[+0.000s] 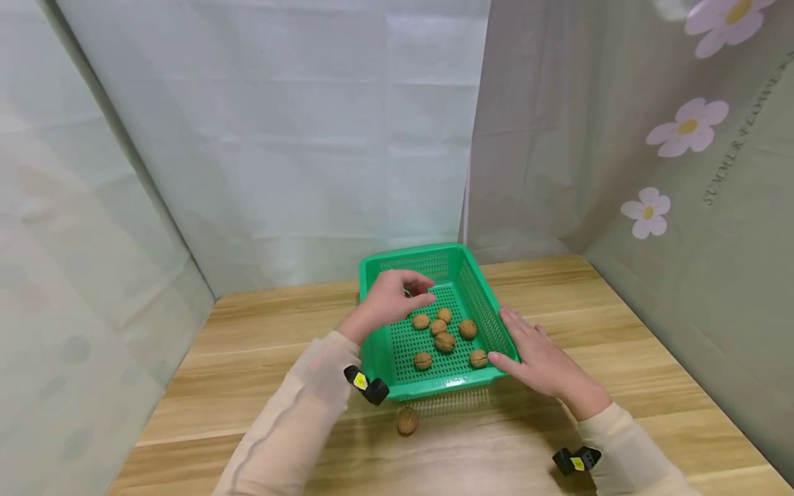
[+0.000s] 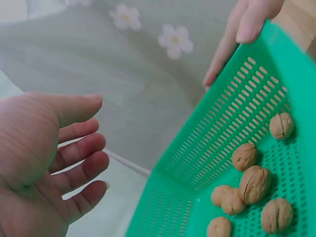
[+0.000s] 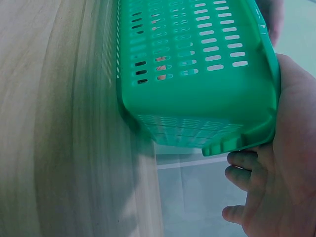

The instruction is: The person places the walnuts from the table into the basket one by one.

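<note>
A green plastic basket (image 1: 428, 390) with perforated walls and floor holds several walnuts (image 1: 444, 342). My left hand (image 1: 392, 296) hovers over the basket's left part, thumb and fingers apart and loosely bent; the left wrist view shows nothing between them. At the basket's right rim, my right hand (image 1: 542, 358) holds on, its thumb over the rim and its fingers along the outside. Seen from the right wrist, that hand (image 3: 291, 153) lies against the rim near a corner, with some fingertips showing past the basket.
One walnut (image 1: 407, 421) lies on the wooden table (image 1: 260, 393) just in front of the basket. Pale cloth hangs (image 1: 310, 138) behind the table and along both sides, with printed flowers (image 1: 687, 127) on the right. Each sleeve carries a black wrist device (image 1: 366, 384).
</note>
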### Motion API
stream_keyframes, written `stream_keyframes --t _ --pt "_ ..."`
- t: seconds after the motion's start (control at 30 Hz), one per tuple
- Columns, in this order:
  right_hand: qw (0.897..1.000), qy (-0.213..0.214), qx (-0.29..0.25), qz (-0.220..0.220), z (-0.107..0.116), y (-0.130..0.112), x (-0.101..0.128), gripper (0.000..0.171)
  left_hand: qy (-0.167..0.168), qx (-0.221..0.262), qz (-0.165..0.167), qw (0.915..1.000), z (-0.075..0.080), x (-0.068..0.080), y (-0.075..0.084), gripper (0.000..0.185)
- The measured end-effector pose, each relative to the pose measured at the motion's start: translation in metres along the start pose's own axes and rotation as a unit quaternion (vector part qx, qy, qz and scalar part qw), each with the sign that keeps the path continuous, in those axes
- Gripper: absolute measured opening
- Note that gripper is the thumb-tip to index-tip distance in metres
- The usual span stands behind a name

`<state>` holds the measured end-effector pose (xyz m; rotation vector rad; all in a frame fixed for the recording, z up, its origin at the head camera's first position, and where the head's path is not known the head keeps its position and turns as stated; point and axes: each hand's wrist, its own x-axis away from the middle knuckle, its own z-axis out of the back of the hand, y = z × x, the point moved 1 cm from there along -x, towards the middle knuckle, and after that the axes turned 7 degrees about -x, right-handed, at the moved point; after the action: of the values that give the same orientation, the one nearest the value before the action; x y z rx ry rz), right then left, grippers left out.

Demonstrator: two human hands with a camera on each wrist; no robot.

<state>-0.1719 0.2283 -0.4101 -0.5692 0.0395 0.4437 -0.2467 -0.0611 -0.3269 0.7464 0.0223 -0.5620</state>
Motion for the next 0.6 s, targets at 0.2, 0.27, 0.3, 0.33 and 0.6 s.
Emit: stream_keyframes --t 0.2,0.27,0.3,0.33,0.6 --pt "1.000 0.003 0.002 0.001 -0.001 0.001 -0.001 0.089 0.005 0.016 -0.045 0.9989 0.014 0.058 -0.002 0.024" --pt "1.000 0.002 0.002 0.002 0.000 0.000 -0.001 0.089 0.004 0.016 -0.051 0.9986 0.015 0.078 -0.008 0.024" --pt "1.000 0.001 0.000 0.002 0.001 0.000 -0.002 0.089 0.004 0.015 -0.050 0.9986 0.015 0.087 -0.012 0.024" --pt "1.000 0.001 -0.001 0.002 0.001 0.000 -0.002 0.089 0.006 0.013 -0.049 0.9987 0.013 0.096 -0.017 0.023" --pt "1.000 -0.005 -0.002 -0.004 0.003 0.001 -0.001 0.090 0.013 0.014 -0.012 0.9997 -0.001 0.149 -0.050 0.021"
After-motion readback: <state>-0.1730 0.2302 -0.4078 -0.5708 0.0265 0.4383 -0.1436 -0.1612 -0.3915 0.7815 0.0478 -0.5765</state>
